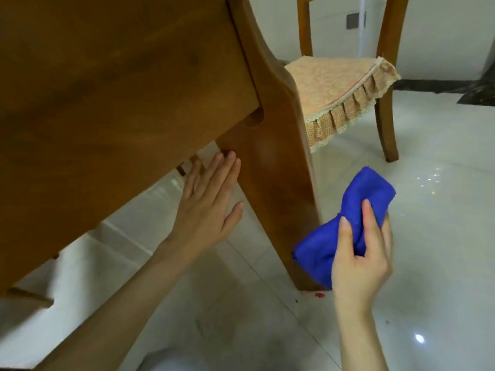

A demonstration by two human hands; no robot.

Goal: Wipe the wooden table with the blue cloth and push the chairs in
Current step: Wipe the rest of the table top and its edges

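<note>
The wooden table (107, 103) fills the upper left of the view, its broad brown side panel grained and darkly mottled. Pale glossy floor tiles (428, 236) spread beneath and to the right, catching spots of light. The table's thick leg (273, 170) slants down from the panel to the floor. Behind it stands a wooden chair (385, 129), its seat near the table's corner and covered by a peach patterned cushion (329, 84) with a checked, lace-edged frill.

The blue cloth (369, 194) is a vivid royal blue, soft and bunched at its middle, with both ends flaring out. Its lower end lies against the right edge of the leg, low down. The right hand (359, 263) grips it around the gathered middle, fingers curled over the folds. The left hand (206, 207) is flat, fingers straight, fingertips touching the leg's upper left face. A small red speck (318, 295) lies on the floor by the leg's foot.
</note>
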